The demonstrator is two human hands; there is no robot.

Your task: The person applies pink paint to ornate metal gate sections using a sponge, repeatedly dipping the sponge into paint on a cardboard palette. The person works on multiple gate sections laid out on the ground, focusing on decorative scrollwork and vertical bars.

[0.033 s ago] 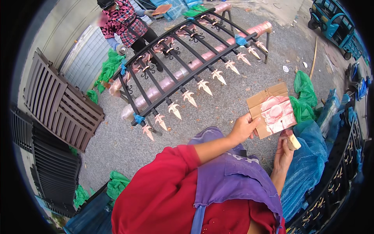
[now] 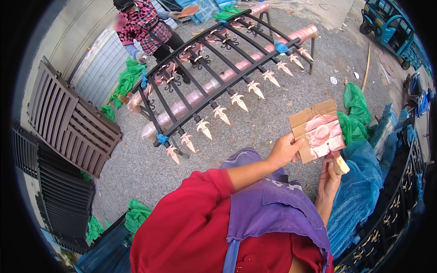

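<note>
Left hand (image 2: 283,150) grasping cardboard piece (image 2: 316,130); right hand (image 2: 328,179) grasping small pale sponge (image 2: 341,166).

Cardboard at 3 o'clock of view, held flat and face-up, smeared pink over its middle; left fingers (image 2: 296,144) clamped on its 9 o'clock edge. Sponge just below cardboard's 6 o'clock edge, pinched in clenched right fingers, touching or nearly touching it, cannot tell which. Red sleeve (image 2: 191,218) and purple apron (image 2: 268,204) filling 6 o'clock. Black iron fence panel (image 2: 218,59) with pink-gold spear tips lying across pink-wrapped supports at 12 o'clock, well apart from both hands. Second person in plaid shirt (image 2: 145,27) at panel's far side, 11 o'clock. Brown slatted panels (image 2: 68,118) stacked at 9 o'clock. Green bags (image 2: 355,109) and blue netting (image 2: 359,195) near right hand at 3 to 4 o'clock. Gravel ground (image 2: 273,104) beneath.
</note>
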